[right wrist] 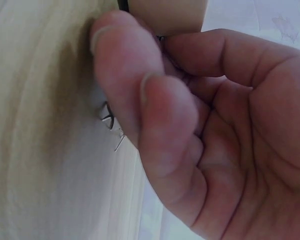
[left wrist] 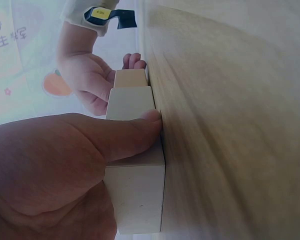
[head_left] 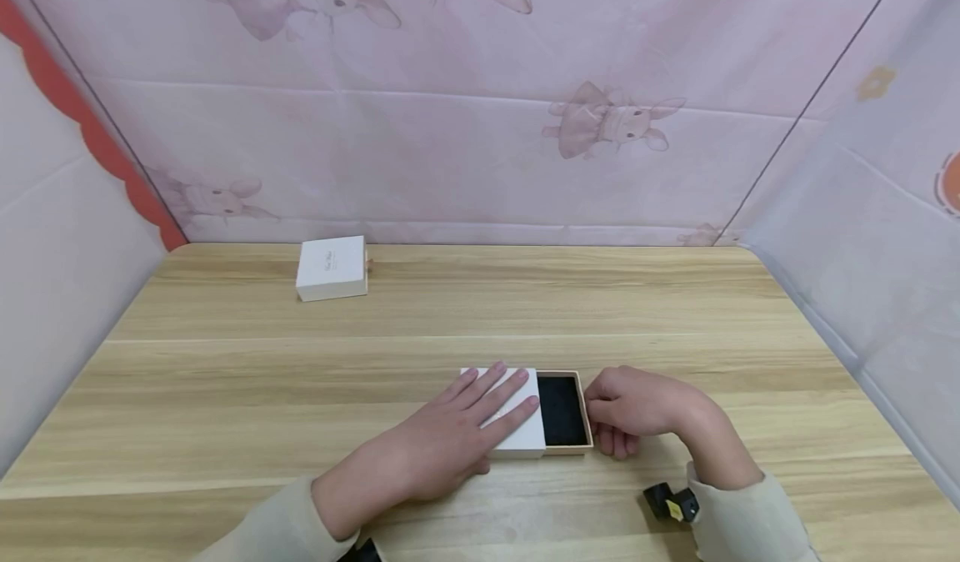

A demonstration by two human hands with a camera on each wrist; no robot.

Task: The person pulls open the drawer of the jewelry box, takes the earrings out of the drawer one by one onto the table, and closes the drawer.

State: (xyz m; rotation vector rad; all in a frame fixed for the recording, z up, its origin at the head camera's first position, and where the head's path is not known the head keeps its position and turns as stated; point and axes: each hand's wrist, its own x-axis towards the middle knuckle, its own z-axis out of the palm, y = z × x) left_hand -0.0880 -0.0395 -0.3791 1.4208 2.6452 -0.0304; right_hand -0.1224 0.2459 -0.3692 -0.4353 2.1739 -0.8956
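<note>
A white sliding gift box lies on the table, its sleeve (head_left: pixel 525 439) beneath my left hand (head_left: pixel 438 449). The fingers of that hand spread straight over the top. In the left wrist view its thumb (left wrist: pixel 135 135) lies against the sleeve's side. From the sleeve's right end a tan-edged drawer (head_left: pixel 566 449) sticks out partway, showing a black pad (head_left: pixel 560 412) inside. My right hand (head_left: pixel 645 403) pinches at the drawer's outer end, fingers curled; the exact spot held is hidden behind them. In the right wrist view the drawer end (right wrist: pixel 170 15) appears just past thumb and fingers.
Another white box (head_left: pixel 332 266), closed, with a small ribbon tab at its right side, stands near the table's back left edge. Cloth walls with rabbit prints (head_left: pixel 600 124) border the wooden table (head_left: pixel 225 395). A small black camera (head_left: pixel 671 504) sits at my right wrist.
</note>
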